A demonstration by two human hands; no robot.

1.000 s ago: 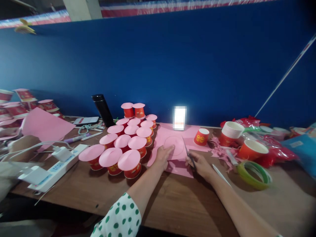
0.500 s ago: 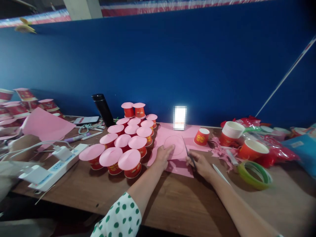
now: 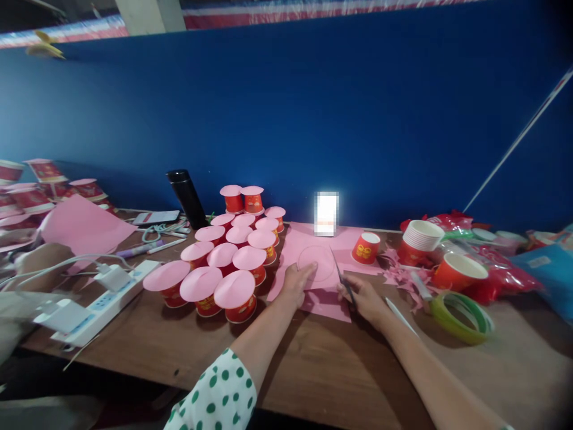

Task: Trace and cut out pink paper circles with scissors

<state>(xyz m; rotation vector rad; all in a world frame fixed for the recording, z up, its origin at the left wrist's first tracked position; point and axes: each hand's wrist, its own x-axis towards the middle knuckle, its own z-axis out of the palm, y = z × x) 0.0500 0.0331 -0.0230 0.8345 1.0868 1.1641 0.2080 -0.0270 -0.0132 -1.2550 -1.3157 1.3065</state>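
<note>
My left hand (image 3: 297, 282) grips the near left part of a pink paper sheet (image 3: 326, 283), its fingers reaching onto a circle drawn on it. Scissors (image 3: 344, 280) are in my right hand (image 3: 362, 297), with the blades pointing away from me at the right side of that circle. More pink paper (image 3: 298, 239) lies underneath. A red paper cup (image 3: 366, 248) stands just beyond my right hand. To the left of my left hand, several red cups topped with pink paper discs (image 3: 235, 289) stand in rows.
A power strip (image 3: 107, 301), a black bottle (image 3: 187, 200) and another person's hand (image 3: 42, 266) are at the left. A bright phone screen (image 3: 326, 214) stands at the back. Stacked cups (image 3: 419, 242), paper scraps (image 3: 400, 272) and tape rolls (image 3: 461, 319) lie at the right.
</note>
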